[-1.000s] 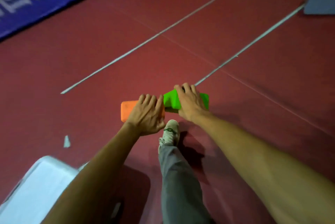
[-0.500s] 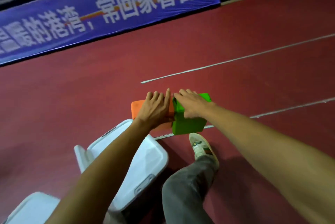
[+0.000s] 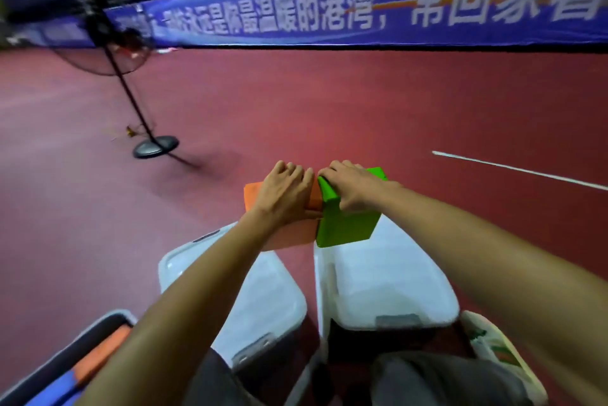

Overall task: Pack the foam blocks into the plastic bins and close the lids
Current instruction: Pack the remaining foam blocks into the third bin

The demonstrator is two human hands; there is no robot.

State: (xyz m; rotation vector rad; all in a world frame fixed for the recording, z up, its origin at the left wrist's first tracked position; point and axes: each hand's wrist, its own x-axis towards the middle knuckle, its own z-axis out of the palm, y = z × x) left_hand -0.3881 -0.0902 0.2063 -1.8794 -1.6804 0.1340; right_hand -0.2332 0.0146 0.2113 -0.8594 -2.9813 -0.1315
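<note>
Two lidded bins (image 3: 388,284) sit below; your left hand (image 3: 283,191) grips the orange block (image 3: 253,195), right hand (image 3: 353,185) the green block (image 3: 345,231), edges touching.

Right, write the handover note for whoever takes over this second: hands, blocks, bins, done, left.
Left hand grips the orange foam block; right hand grips the green foam block, side by side above the bins' far ends.
Left white bin and right white bin: lids on.
Done: third bin, lower left, holds orange and blue foam, no lid seen.
Left: open a bin, pack both blocks, close lids.
</note>
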